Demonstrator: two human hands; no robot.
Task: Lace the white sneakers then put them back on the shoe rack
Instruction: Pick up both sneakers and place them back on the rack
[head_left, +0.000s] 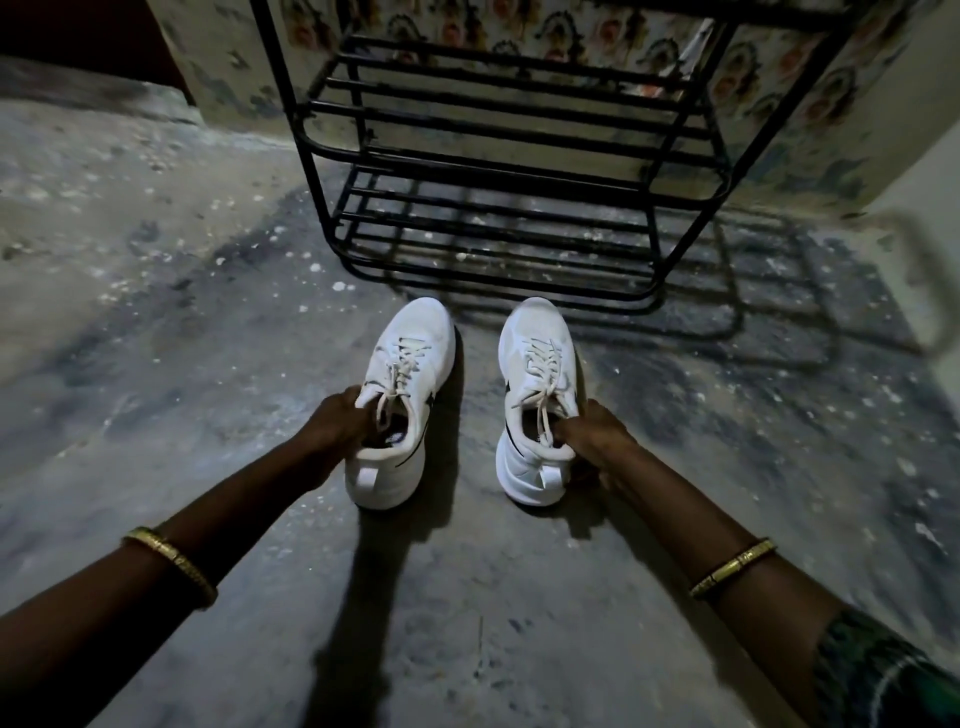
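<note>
Two white sneakers with black side marks stand side by side on the concrete floor, toes pointing at the rack, both with laces threaded through the eyelets. My left hand (340, 421) grips the left sneaker (410, 358) at its collar, fingers tucked into the opening. My right hand (597, 431) holds the right sneaker (535, 353) the same way, fingers inside the opening. The black metal shoe rack (498, 171) stands just beyond the toes, its barred shelves bare.
The floor (182, 322) is rough, stained concrete. A patterned wall (810, 104) runs behind and to the right of the rack. A pale blurred object (930, 291) juts in at the right edge. Gold bangles sit on both wrists.
</note>
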